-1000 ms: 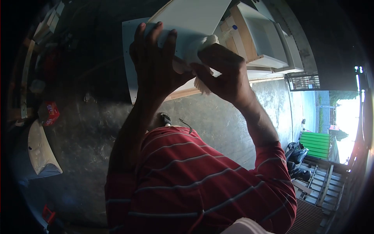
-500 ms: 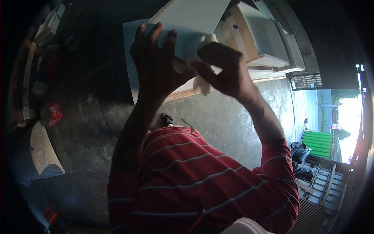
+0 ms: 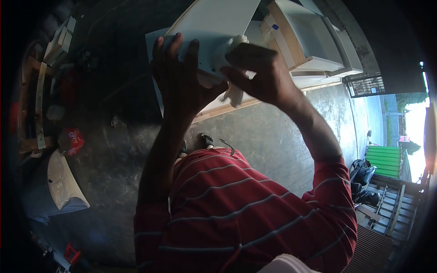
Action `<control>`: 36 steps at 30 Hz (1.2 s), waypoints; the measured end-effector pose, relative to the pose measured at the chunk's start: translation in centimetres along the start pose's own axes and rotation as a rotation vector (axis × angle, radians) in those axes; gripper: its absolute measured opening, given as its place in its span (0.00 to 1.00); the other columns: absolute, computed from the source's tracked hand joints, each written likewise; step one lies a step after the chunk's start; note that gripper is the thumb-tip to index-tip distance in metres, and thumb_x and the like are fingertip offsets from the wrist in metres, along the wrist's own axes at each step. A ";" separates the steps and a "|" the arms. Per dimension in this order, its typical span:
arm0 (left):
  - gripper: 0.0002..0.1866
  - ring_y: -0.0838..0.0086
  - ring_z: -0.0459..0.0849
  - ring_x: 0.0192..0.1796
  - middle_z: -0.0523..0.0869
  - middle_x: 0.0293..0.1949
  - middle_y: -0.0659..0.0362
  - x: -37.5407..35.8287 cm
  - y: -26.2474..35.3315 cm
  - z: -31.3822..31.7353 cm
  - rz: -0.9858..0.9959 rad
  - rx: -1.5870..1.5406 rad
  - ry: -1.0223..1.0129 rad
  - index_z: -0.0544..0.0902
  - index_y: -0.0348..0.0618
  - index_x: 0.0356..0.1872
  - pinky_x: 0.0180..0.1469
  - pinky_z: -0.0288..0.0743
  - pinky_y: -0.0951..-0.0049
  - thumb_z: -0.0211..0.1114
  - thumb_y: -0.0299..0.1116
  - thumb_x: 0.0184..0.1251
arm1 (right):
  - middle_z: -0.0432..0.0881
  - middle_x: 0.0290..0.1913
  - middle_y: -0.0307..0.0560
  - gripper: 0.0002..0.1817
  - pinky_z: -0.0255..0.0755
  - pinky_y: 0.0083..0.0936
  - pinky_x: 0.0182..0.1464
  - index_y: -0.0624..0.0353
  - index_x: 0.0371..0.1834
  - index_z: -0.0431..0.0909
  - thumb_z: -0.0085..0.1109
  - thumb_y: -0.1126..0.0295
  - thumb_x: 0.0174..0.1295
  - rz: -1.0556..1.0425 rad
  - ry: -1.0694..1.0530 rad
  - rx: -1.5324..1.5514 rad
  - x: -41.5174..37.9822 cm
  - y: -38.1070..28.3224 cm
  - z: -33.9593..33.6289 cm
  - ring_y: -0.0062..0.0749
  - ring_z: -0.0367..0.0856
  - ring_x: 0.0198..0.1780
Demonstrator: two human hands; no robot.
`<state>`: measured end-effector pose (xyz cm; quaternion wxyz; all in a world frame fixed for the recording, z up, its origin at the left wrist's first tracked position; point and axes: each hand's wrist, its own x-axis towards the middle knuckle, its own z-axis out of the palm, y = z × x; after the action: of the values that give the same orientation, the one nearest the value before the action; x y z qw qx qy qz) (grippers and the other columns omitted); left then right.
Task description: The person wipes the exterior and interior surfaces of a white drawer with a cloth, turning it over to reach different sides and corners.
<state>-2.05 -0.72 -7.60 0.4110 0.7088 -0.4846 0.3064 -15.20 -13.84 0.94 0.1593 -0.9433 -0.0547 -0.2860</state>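
My left hand (image 3: pixel 182 79) rests on a white panel (image 3: pixel 211 29) with its fingers spread and its thumb stretched along the near edge. Bunched in my right hand (image 3: pixel 261 73) is a white cloth (image 3: pixel 234 93), pinched between thumb and curled fingers. Part of the cloth presses on the panel's corner, and a loose end hangs below the edge. Small dark holes show in the panel near the cloth. My fingers hide the middle of the cloth.
Behind to the right stand white box-like cabinet pieces (image 3: pixel 314 41) with a wooden side. A red package (image 3: pixel 72 141) and a pale curved board (image 3: pixel 66 182) lie to the left. Black bags (image 3: pixel 362 173) and a green corrugated panel (image 3: pixel 383 160) are at the right.
My right hand has shifted slightly up and left with the cloth, whose hanging end has swung. My left hand stays spread on the panel. The whole view has turned a little.
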 end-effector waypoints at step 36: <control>0.45 0.40 0.62 0.69 0.68 0.62 0.43 0.1 -0.7 -0.8 0.106 0.046 -0.032 0.72 0.39 0.60 0.70 0.58 0.37 0.70 0.66 0.50 | 0.84 0.38 0.52 0.11 0.81 0.35 0.38 0.64 0.41 0.84 0.69 0.73 0.56 -0.053 0.090 0.151 -1.0 -0.9 1.4 0.46 0.86 0.36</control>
<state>-1.36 0.09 -7.36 0.3700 0.6960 -0.5209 0.3277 -15.42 -12.53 -0.49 0.2245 -0.9131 -0.0939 -0.3273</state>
